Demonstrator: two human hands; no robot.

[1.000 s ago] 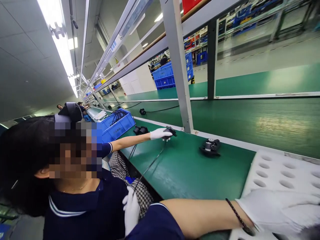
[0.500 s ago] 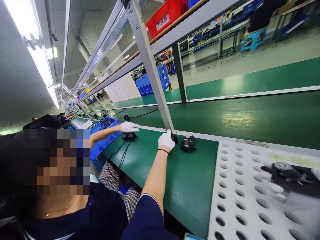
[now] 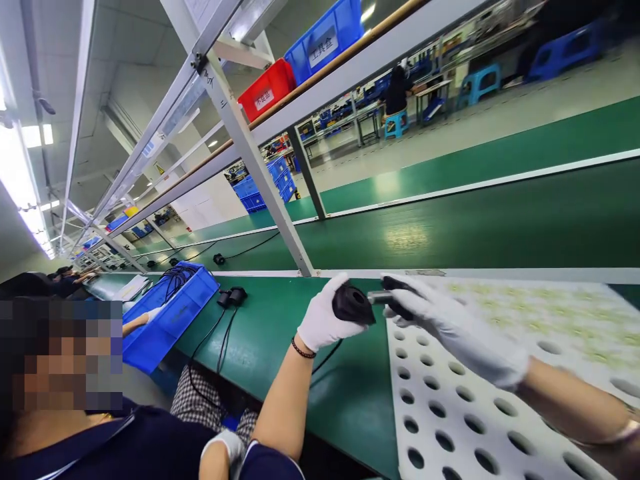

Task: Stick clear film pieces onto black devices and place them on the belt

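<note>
Left hand (image 3: 323, 319), gloved: clamped on black part (image 3: 353, 304), above bench (image 3: 310, 373) beside tray (image 3: 450, 413); right hand (image 3: 450, 327), gloved: fingers together on part's metal end; cable (image 3: 327, 355) trailing below; blue bin (image 3: 167, 313) well left.

small black rounded plastic part (image 3: 353, 305) with a round hollow in its face and a thin black cord hanging below, gripped by the gloved left hand (image 3: 323, 320), a short dark metal stub (image 3: 380, 297) touching its right side, above the green bench edge
</note>
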